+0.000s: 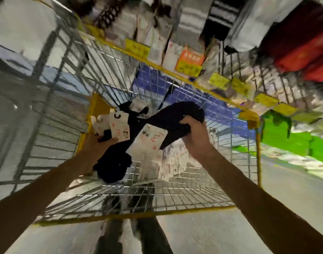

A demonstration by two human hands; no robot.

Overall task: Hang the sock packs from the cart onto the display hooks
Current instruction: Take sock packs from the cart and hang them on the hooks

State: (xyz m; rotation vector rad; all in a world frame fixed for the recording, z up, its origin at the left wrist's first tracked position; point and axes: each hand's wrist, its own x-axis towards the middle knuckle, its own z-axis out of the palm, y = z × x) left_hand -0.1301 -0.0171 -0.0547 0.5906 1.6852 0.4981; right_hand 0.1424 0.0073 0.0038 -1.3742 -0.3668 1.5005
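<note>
Sock packs [120, 128] held above cart [138, 215]: several bunched in curled fingers of left hand [96, 145], one clenched in right hand [193, 132]. Risks dropping into cart if crowded left grip loosens.

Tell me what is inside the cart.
In the cart, blurred pale packaging lies on the floor. The dark sock packs in the left hand and right hand hide whatever lies beneath them.

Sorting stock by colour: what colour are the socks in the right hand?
The socks look black; head view.
</note>
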